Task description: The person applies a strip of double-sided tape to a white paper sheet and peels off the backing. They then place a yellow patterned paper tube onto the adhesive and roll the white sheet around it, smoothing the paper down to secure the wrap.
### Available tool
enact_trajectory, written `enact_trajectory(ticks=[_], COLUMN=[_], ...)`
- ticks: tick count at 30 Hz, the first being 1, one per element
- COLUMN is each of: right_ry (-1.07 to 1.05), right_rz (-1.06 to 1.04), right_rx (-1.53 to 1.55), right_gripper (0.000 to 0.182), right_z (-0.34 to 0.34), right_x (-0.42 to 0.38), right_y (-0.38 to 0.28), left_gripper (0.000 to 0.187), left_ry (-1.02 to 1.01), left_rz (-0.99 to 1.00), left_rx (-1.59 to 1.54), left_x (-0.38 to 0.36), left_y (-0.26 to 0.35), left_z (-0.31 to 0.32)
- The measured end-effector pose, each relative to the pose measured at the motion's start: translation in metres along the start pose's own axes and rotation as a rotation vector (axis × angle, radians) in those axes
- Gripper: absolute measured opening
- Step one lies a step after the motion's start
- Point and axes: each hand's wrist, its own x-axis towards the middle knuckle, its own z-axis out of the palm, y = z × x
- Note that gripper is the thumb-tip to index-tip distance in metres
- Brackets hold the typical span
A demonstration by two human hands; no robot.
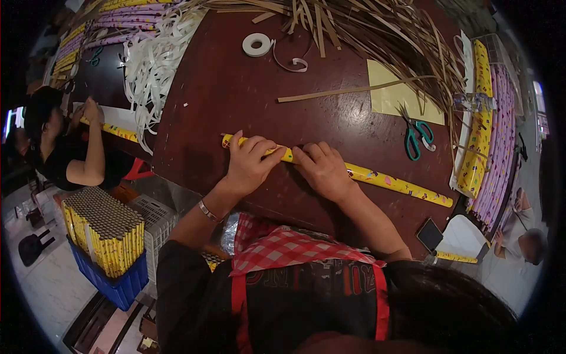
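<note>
A long yellow patterned tube (401, 184) lies slantwise across the dark red table (236, 76), close to its front edge. Near the tube's left end, my left hand (250, 162) rests over it with the fingers curled round it. Just to the right, my right hand (324, 171) presses on the same tube, fingers bent and pressed together. The fingertips of both hands nearly meet. Above them lie a roll of white tape (257, 45) and a single brown strip (330, 93).
Teal-handled scissors (415, 135) and a yellow sheet (389, 94) lie at right, beside piled brown strips (377, 29). White strips (156, 65) heap at left, near a co-worker (65, 141). A blue crate (109, 277) holds upright yellow tubes. A phone (430, 234) lies lower right.
</note>
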Motion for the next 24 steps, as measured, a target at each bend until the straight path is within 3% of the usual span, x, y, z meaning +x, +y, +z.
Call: enact_trajectory(ticks=[6, 10, 12, 14, 17, 24], right_ry=[0.007, 0.005, 0.002, -0.012, -0.003, -0.019], right_rz=[0.009, 0.019, 0.015, 0.004, 0.003, 0.017], right_rx=[0.024, -0.007, -0.013, -0.015, -0.009, -0.006], right_gripper=[0.036, 0.038, 0.037, 0.038, 0.037, 0.038], right_z=[0.0, 0.0, -0.001, -0.003, -0.002, -0.005], right_x=[-0.002, -0.006, -0.008, -0.007, -0.009, -0.009], right_y=[0.0, 0.003, 0.004, 0.003, 0.005, 0.008], left_gripper=[0.032, 0.037, 0.039, 0.045, 0.043, 0.032], left_ry=[0.103, 0.079, -0.044, -0.104, -0.212, -0.035], left_rz=[0.124, 0.089, -0.188, -0.186, -0.12, 0.045], left_rx=[-0.044, -0.129, -0.083, -0.013, -0.035, -0.004], left_x=[-0.01, -0.011, -0.001, -0.001, -0.006, -0.022], left_y=[0.001, -0.001, -0.008, -0.021, -0.03, -0.03], left_z=[0.005, -0.012, -0.024, -0.027, -0.027, -0.012])
